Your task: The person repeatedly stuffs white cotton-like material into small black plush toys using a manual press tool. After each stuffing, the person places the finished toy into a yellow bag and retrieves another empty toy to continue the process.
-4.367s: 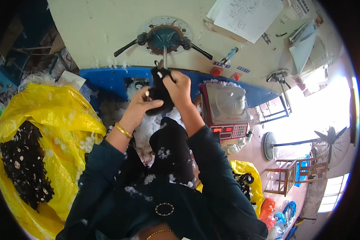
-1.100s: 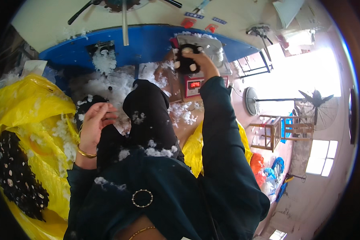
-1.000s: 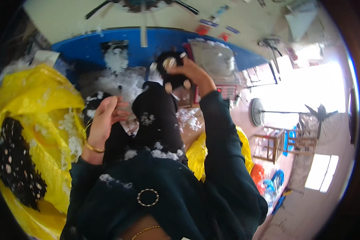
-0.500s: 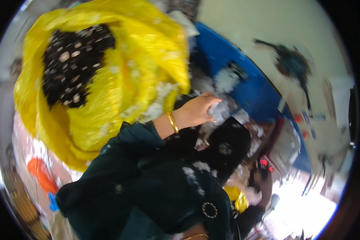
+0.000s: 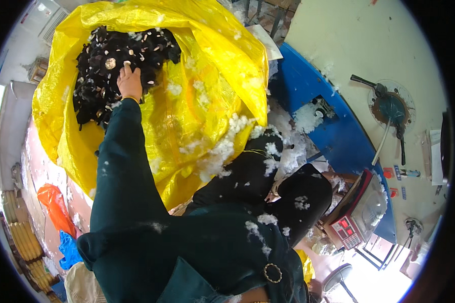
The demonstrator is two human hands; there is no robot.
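I am guiding the left hand (image 5: 130, 83), earlier outside the yellow bag (image 5: 222, 60), inside it, its slightly parted fingers touching the black toys (image 5: 98, 60) lying there, though I cannot tell whether they are gripping one.

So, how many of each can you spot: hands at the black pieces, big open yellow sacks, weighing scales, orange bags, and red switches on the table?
Left hand at the black pieces: 1
Big open yellow sack: 1
Weighing scale: 1
Orange bag: 1
Red switches: 2
Total: 6
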